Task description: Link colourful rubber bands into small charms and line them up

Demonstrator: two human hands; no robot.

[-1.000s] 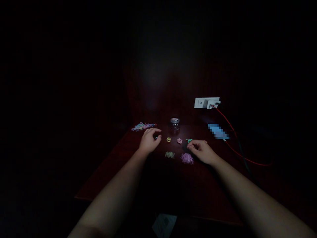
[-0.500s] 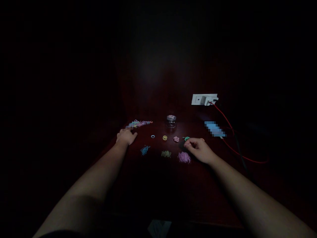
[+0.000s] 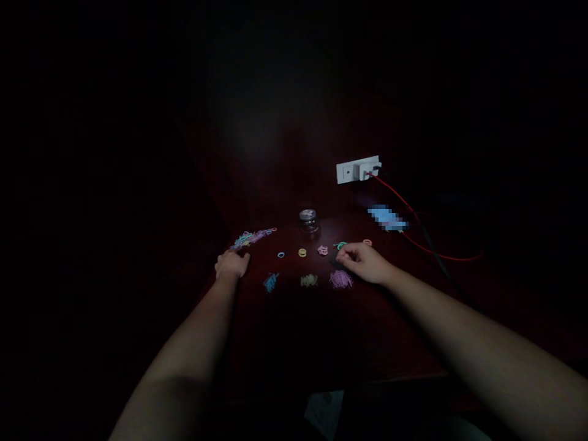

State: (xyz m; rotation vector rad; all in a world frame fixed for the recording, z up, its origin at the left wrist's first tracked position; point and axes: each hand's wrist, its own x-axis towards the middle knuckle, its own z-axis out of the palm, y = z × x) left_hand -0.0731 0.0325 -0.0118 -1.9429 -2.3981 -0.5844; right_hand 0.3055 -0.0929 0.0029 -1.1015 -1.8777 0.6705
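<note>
A dark reddish worktop sits in dim light. At left, the left hand lies palm down, thumb apart from its loosely spread fingers, beside the mixed band pile. At right, near the purple bands, the right hand curls inward, fingers narrowed; whether they grip anything, I cannot tell.

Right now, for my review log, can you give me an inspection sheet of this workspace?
Surface: dark reddish table, dimly lit
Job's things: mixed band pile; blue, pale yellowish and purple piles; small coloured bands in a row; lidded clear jar
Clutter: blurred-out blue object at right
Hands: left at mixed pile, right curled by green bands; grips unclear
Cables: red from plug; dark one crosses it
Surroundings: wall socket; pale item below table edge; rest too dark
</note>
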